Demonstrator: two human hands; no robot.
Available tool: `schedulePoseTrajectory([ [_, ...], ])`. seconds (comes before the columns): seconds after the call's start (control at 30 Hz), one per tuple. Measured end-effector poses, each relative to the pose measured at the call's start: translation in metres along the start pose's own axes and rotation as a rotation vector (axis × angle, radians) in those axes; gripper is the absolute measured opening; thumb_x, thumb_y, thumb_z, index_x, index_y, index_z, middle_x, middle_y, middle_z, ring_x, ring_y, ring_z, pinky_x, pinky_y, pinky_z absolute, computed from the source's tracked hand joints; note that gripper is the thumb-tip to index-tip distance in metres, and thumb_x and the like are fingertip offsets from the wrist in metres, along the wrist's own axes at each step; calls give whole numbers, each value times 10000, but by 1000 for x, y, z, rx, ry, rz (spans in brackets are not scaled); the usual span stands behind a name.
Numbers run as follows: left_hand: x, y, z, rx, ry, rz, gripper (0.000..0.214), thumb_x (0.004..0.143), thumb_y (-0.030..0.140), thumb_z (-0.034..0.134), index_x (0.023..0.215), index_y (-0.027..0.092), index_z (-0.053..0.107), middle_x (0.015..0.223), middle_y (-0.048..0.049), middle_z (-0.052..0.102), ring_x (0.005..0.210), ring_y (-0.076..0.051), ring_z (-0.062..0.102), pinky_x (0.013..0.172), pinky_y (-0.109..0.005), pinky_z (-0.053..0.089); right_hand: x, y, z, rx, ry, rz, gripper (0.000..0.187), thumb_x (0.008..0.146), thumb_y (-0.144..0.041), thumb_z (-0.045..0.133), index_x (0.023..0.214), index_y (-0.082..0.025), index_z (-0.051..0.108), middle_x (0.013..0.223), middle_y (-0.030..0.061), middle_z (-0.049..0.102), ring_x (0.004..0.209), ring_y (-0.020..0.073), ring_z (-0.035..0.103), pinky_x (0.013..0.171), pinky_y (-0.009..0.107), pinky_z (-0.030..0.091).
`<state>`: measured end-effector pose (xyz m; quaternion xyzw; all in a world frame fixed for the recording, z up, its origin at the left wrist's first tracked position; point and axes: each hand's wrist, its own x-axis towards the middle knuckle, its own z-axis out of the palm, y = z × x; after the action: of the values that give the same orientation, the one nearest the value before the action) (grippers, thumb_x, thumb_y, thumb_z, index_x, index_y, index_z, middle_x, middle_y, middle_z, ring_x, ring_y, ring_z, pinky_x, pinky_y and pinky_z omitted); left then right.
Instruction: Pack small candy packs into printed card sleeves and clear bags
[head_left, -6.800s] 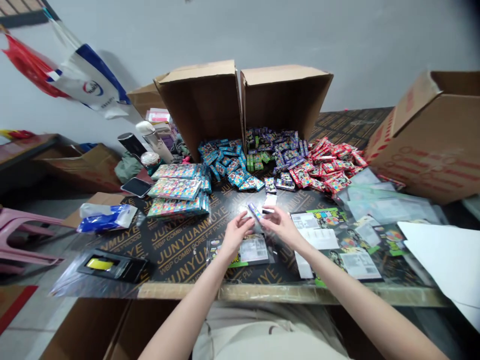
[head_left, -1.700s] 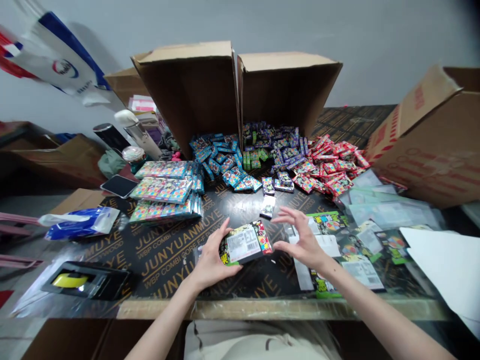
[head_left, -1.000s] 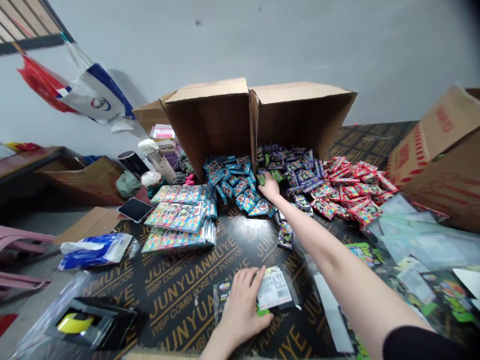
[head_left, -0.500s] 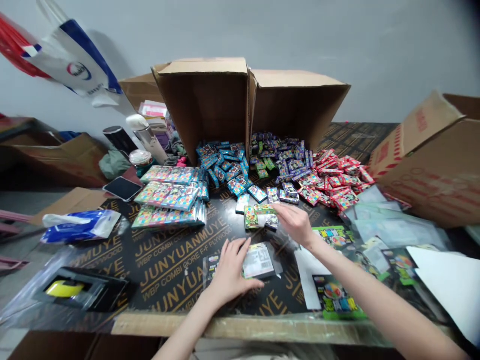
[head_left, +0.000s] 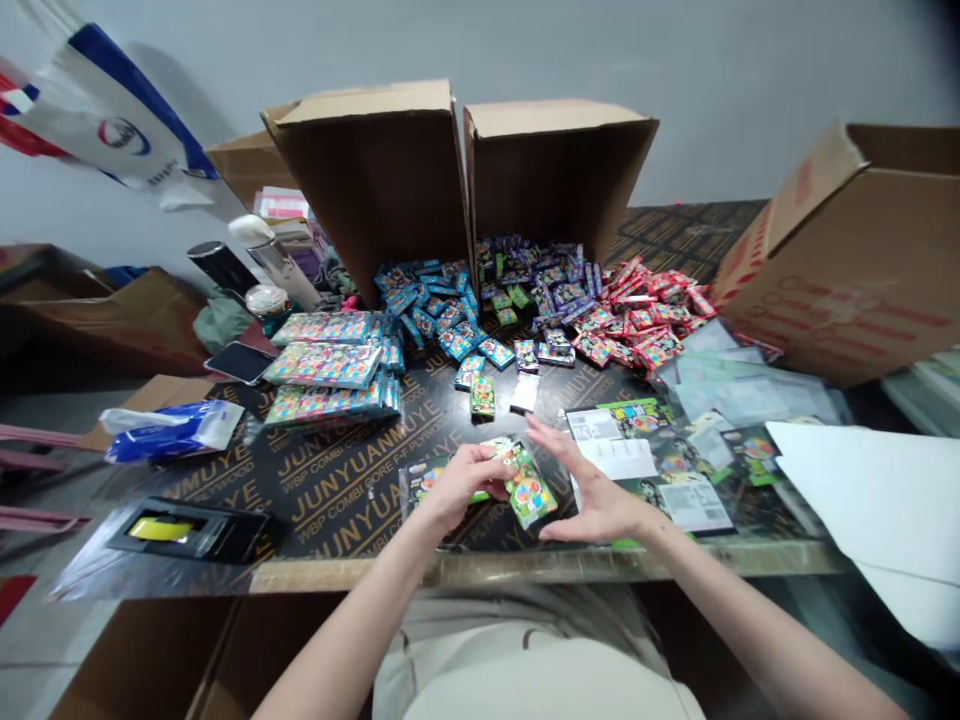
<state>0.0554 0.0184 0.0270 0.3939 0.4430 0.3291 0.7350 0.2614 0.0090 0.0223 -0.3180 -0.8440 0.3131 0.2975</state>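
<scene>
My left hand (head_left: 459, 482) pinches the upper end of a small green packet (head_left: 527, 490) held just above the table's front edge. My right hand (head_left: 592, 490) cups the packet's right side, fingers partly spread and touching it. Under both hands lies a clear sleeve with a printed card (head_left: 421, 482). Beyond them lie a loose green packet (head_left: 482, 395) and a white one (head_left: 524, 392). Farther back are heaps of blue packets (head_left: 439, 305), purple packets (head_left: 547, 285) and red packets (head_left: 641, 320).
Two cardboard boxes (head_left: 375, 180) lie tipped open at the back, another box (head_left: 847, 270) at right. Stacked colourful packs (head_left: 326, 365), a phone (head_left: 236, 362), a tape dispenser (head_left: 187, 528) and a blue bag (head_left: 169, 432) sit at left. Clear sleeves and cards (head_left: 675, 470) lie at right.
My right hand reached to the far heaps, drew back with small packets, and now both hands hold a green packet over the sleeve near the table's front edge.
</scene>
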Motion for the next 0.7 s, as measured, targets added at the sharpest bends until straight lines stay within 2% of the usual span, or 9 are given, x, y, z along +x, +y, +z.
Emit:
schedulePoseTrajectory([
  [0.1,-2,-4,7,41,-62,-51,158,578,209,716,638,75,655,598,-23,618,493,-75,517,502,-186,409,-2,-8,-1,63,-19,-6,851,597,-344,722,1330,-222,306,1306,105,425,1212,261,390,1003,405,328],
  [0.17,-1,-7,9,71,-53,-39,229,613,274,709,734,85,663,653,-29,630,531,-84,539,526,-193,419,-3,-10,1,16,49,7,777,563,-318,714,1260,-232,380,1203,89,500,1126,267,455,959,412,348],
  [0.23,0,-9,5,174,6,33,345,691,389,643,877,99,651,734,-52,647,621,-124,584,596,-238,456,-5,-5,3,-97,120,21,724,555,-335,700,1213,-239,411,1143,84,535,1076,277,481,964,448,300],
  [0.3,0,-10,-6,448,102,189,483,697,477,613,1029,127,612,904,-92,652,815,-197,607,747,-333,469,-6,7,2,-238,192,58,718,578,-390,688,1219,-238,404,1135,91,549,1060,285,495,991,485,210],
  [0.4,1,-15,-30,1059,199,396,878,465,493,760,1242,201,473,1225,-123,520,1151,-324,438,984,-489,291,-9,31,2,-404,274,148,787,605,-488,672,1277,-224,361,1165,111,550,1065,293,506,1004,504,122],
  [0.43,1,-18,-37,1224,201,415,991,409,463,787,1292,217,410,1260,-122,487,1187,-339,392,1010,-514,233,-10,38,3,-434,277,171,804,609,-509,669,1290,-221,353,1173,115,549,1073,295,504,1004,508,112],
  [0.5,1,-25,-49,1401,190,403,1047,439,407,778,1352,213,303,1214,-114,505,1163,-321,414,1019,-523,202,-11,48,7,-445,251,200,814,611,-520,673,1298,-222,355,1182,117,546,1089,303,495,1002,526,101],
  [0.6,-1,-32,-55,1407,176,428,1011,537,334,719,1389,202,190,1127,-83,528,1083,-269,475,1016,-485,236,-13,55,16,-308,172,197,873,574,-503,718,1312,-231,338,1216,122,525,1106,308,484,998,539,152],
  [0.7,-6,-31,-53,1300,148,454,1023,540,310,715,1395,213,160,1176,-88,482,1103,-270,454,995,-455,291,-9,55,21,7,114,158,951,542,-468,760,1335,-245,283,1287,126,464,1140,277,472,969,462,309],
])
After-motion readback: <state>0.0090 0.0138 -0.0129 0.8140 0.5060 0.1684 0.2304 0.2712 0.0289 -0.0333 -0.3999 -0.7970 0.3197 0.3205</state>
